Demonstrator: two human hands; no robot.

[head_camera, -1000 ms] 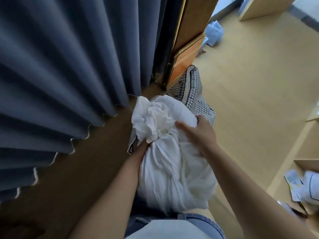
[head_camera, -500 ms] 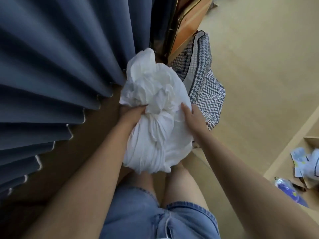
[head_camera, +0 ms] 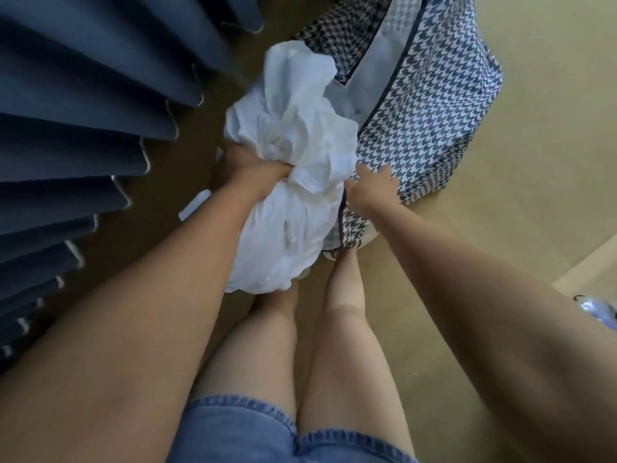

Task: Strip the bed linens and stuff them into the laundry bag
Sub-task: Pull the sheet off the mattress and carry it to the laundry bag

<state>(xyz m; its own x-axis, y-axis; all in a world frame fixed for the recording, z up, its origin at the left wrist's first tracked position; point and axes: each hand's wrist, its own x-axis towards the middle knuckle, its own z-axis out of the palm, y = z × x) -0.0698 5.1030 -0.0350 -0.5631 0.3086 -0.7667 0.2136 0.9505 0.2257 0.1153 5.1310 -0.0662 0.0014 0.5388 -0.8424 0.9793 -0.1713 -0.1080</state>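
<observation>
R hand (head_camera: pixel 372 187) off crumpled linens (head_camera: pixel 300 155), onto houndstooth bag (head_camera: pixel 434 111).

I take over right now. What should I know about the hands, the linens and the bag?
Left hand grips the white linen bundle at its twisted middle.
Right hand is at the near rim of the houndstooth laundry bag; grip unclear.
Bundle hangs beside the bag's mouth, mostly outside.
Done: linens gathered.
Left: stuff the bundle in.
</observation>
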